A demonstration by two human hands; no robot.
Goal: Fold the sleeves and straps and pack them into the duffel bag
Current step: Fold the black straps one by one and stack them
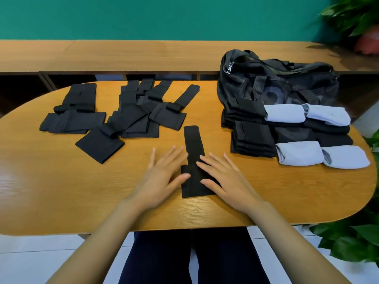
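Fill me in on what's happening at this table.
A person is working on one black strap laid out on the wooden table, the left hand and right hand both flat at its near end. Unfolded black pieces lie in a heap to the left. Folded black stacks and light blue rolls sit on the right, in front of the duffel bag, not yet packed.

A single wide-angle view from the person's head looks forward and steeply down over the oval light-wood table (61, 191). It sits near, with the left hand (164, 173) and right hand (223, 177) mid-frame, and faces the teal wall (143, 17).
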